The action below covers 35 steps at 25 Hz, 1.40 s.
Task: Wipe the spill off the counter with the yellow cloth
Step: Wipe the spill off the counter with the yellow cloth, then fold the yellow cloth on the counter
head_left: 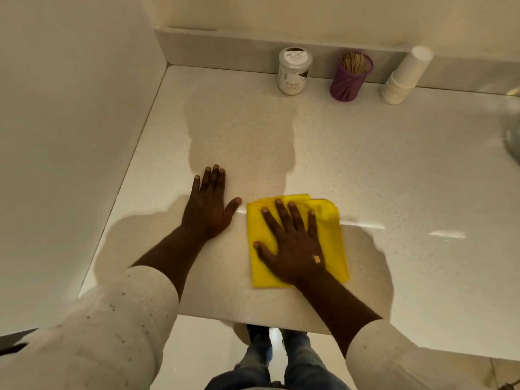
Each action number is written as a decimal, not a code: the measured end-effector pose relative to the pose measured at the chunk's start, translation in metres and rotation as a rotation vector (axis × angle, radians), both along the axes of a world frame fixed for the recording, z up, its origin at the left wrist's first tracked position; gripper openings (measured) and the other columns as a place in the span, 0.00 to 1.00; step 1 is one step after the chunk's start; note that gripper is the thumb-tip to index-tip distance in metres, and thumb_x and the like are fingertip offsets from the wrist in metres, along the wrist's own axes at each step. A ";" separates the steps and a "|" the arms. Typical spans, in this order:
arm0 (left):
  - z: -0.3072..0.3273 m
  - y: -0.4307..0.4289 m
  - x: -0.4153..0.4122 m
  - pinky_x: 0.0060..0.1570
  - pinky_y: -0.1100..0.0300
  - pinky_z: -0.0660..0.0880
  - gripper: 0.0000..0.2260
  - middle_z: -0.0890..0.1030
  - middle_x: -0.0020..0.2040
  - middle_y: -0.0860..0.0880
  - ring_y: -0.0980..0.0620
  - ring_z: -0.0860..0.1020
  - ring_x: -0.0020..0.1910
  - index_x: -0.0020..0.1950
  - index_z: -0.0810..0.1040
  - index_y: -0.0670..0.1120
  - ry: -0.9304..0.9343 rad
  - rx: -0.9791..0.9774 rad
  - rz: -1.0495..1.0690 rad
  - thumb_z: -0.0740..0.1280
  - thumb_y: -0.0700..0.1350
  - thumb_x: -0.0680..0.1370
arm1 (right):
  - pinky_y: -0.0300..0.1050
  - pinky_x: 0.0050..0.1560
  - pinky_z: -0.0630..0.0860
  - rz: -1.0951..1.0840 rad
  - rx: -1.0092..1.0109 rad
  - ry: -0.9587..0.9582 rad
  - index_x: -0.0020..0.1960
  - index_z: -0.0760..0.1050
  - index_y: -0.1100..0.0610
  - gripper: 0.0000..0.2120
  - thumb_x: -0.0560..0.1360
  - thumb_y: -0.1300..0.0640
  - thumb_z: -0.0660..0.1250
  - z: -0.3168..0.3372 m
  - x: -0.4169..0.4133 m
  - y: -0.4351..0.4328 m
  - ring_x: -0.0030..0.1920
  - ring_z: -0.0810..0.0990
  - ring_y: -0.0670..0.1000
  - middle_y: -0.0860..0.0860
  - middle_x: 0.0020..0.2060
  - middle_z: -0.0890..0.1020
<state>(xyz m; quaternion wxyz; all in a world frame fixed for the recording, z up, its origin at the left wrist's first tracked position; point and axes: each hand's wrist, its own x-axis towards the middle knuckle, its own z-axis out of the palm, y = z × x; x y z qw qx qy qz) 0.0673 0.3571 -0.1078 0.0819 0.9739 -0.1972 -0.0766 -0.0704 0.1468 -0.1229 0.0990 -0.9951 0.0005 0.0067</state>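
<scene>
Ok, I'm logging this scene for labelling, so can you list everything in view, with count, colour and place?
yellow cloth: one, yellow, folded flat on the counter near the front edge
counter: one, pale speckled, running into a corner at the left wall
jar: one, white label and lid, upright at the back wall
toothpick holder: one, purple, upright right of the jar
paper cups: one stack, white, right of the holder
shoes and jeans: one pair of legs, blue, below the counter edge
left hand: one, flat on the bare counter beside the cloth
right hand: one, spread flat, pressing on the cloth
sleeves: two, white
</scene>
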 end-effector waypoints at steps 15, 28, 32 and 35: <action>0.041 -0.114 -0.049 0.80 0.43 0.44 0.29 0.57 0.82 0.44 0.45 0.51 0.82 0.81 0.59 0.46 -0.071 -0.122 -0.367 0.57 0.56 0.82 | 0.65 0.77 0.36 -0.223 -0.065 0.171 0.82 0.40 0.41 0.36 0.78 0.27 0.41 0.021 -0.048 -0.103 0.81 0.40 0.53 0.47 0.82 0.42; 0.041 -0.214 -0.085 0.65 0.47 0.67 0.19 0.80 0.65 0.44 0.42 0.78 0.63 0.66 0.80 0.45 0.015 -0.149 -0.344 0.69 0.51 0.77 | 0.59 0.79 0.51 0.049 0.138 -0.044 0.75 0.71 0.54 0.23 0.82 0.49 0.63 0.028 -0.049 -0.225 0.77 0.64 0.58 0.57 0.76 0.70; 0.048 -0.235 -0.100 0.52 0.46 0.74 0.09 0.85 0.47 0.41 0.38 0.83 0.46 0.50 0.85 0.41 -0.130 -0.156 -0.303 0.74 0.43 0.73 | 0.59 0.69 0.65 0.093 0.155 -0.145 0.62 0.81 0.58 0.15 0.77 0.57 0.66 0.024 -0.040 -0.238 0.61 0.79 0.64 0.59 0.59 0.82; 0.056 -0.249 -0.109 0.58 0.47 0.69 0.10 0.85 0.51 0.43 0.39 0.81 0.51 0.55 0.83 0.44 -0.086 -0.119 -0.192 0.68 0.47 0.77 | 0.58 0.56 0.76 0.151 0.197 -0.211 0.51 0.83 0.61 0.08 0.72 0.66 0.72 0.032 -0.032 -0.251 0.47 0.82 0.64 0.60 0.48 0.83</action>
